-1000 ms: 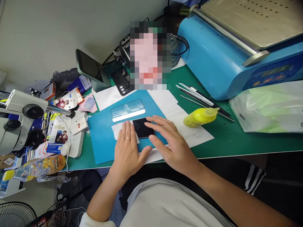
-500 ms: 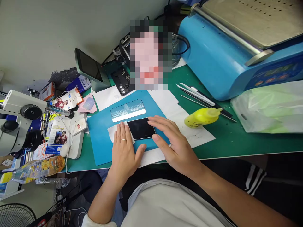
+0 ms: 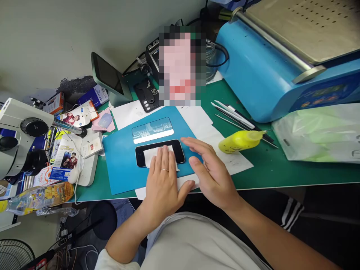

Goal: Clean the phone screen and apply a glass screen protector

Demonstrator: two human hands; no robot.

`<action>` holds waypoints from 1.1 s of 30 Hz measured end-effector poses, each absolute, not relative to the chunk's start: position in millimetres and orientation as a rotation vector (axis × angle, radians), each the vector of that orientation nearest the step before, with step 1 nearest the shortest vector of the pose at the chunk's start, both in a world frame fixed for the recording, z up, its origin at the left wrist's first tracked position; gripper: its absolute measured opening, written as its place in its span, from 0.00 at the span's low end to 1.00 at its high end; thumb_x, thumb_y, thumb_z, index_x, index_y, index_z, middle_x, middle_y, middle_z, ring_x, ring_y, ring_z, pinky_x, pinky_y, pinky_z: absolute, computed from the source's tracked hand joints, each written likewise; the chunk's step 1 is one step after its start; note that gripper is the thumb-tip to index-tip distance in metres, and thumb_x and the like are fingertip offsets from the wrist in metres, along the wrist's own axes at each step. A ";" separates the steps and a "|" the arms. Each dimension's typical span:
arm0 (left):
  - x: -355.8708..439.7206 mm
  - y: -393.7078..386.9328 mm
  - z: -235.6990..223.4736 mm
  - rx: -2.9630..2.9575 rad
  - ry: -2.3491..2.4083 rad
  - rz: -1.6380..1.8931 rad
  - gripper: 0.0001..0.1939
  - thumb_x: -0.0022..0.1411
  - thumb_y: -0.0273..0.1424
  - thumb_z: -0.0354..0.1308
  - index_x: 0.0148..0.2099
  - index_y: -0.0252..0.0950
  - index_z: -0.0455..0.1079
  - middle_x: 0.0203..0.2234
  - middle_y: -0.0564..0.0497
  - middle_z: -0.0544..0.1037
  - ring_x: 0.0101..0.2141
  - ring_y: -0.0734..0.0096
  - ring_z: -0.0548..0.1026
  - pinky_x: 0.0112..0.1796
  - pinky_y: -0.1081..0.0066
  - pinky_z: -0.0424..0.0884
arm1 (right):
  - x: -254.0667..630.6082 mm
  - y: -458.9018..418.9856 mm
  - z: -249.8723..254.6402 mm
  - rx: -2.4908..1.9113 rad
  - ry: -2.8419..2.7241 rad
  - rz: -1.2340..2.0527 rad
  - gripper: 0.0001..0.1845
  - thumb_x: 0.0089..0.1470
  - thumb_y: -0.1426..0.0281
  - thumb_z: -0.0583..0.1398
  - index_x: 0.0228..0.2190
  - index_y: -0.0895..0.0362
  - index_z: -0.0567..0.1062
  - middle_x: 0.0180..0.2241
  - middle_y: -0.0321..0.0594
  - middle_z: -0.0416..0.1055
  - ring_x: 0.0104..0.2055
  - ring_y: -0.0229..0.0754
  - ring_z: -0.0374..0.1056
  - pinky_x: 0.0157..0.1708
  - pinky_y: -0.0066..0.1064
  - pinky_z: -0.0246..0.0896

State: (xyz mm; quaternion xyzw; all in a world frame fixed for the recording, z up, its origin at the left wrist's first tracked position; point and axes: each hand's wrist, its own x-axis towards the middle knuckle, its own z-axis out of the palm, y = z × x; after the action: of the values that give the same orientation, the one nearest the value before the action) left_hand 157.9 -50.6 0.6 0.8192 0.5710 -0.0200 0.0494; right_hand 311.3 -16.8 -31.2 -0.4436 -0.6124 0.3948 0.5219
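Observation:
My left hand (image 3: 164, 183) lies flat with fingers stretched out, pressing a white wipe (image 3: 149, 157) onto the middle of a smartphone (image 3: 140, 155). The phone rests screen up on a blue mat (image 3: 120, 165), its dark left and right ends showing beside the wipe. My right hand (image 3: 212, 172) is open just off the phone's right end, thumb and fingers apart, with nothing in it. Behind the phone, on the same mat, is a clear screen protector (image 3: 153, 130) with a reflection across it.
Right of the mat are white paper (image 3: 236, 164), a yellow squeeze bottle (image 3: 239, 141) and several thin tools (image 3: 233, 114). A blue machine (image 3: 247, 67) stands back right, a plastic bag (image 3: 320, 133) before it. At left are a microscope (image 3: 30, 131) and a drink bottle (image 3: 42, 197).
My left hand has slid the wipe rightward from the phone's left end to its middle. My right hand has drawn back a little to the right, away from the phone's edge.

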 end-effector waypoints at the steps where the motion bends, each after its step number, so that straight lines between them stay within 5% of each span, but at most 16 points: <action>1: 150.6 -53.5 2.2 2.473 1.760 -0.057 0.42 0.76 0.50 0.41 0.77 0.23 0.39 0.75 0.31 0.45 0.74 0.45 0.42 0.69 0.45 0.58 | 311.1 -17.3 -31.1 -1.067 -1.470 0.949 0.21 0.71 0.64 0.54 0.62 0.46 0.68 0.64 0.43 0.69 0.68 0.50 0.62 0.67 0.53 0.60; 9: 150.2 -34.7 5.3 2.441 1.798 -0.099 0.51 0.73 0.58 0.43 0.75 0.17 0.41 0.74 0.27 0.45 0.74 0.40 0.42 0.69 0.44 0.55 | 308.9 -19.8 -34.4 -1.080 -1.507 0.974 0.25 0.69 0.66 0.56 0.65 0.44 0.65 0.66 0.43 0.66 0.69 0.50 0.61 0.68 0.52 0.60; 16: 179.4 -39.1 -1.8 2.611 1.638 -0.050 0.35 0.77 0.37 0.41 0.75 0.17 0.42 0.75 0.31 0.45 0.74 0.45 0.39 0.71 0.50 0.53 | 309.3 -18.4 -34.4 -1.109 -1.576 0.983 0.31 0.69 0.65 0.56 0.69 0.45 0.57 0.70 0.46 0.59 0.72 0.52 0.56 0.70 0.55 0.57; 28: 117.8 -43.4 15.1 2.376 1.794 -0.085 0.39 0.78 0.45 0.41 0.77 0.27 0.33 0.75 0.29 0.43 0.74 0.47 0.37 0.69 0.42 0.57 | 316.1 -14.2 -21.4 -1.188 -1.871 0.983 0.42 0.68 0.57 0.58 0.74 0.44 0.43 0.74 0.47 0.51 0.74 0.56 0.53 0.64 0.53 0.66; 33: 136.1 -37.2 12.9 2.408 1.756 -0.091 0.39 0.78 0.46 0.41 0.76 0.21 0.39 0.74 0.27 0.44 0.74 0.46 0.38 0.69 0.43 0.56 | 329.3 4.1 -42.3 -1.176 -2.144 0.688 0.46 0.67 0.54 0.58 0.74 0.50 0.41 0.74 0.52 0.51 0.76 0.61 0.43 0.70 0.66 0.50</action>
State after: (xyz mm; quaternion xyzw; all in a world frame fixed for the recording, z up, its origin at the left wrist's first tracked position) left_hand 136.1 -37.2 12.9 0.8050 0.5870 -0.0304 0.0801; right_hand 329.3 4.1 -42.3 -0.4422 -0.8062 0.2587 0.2960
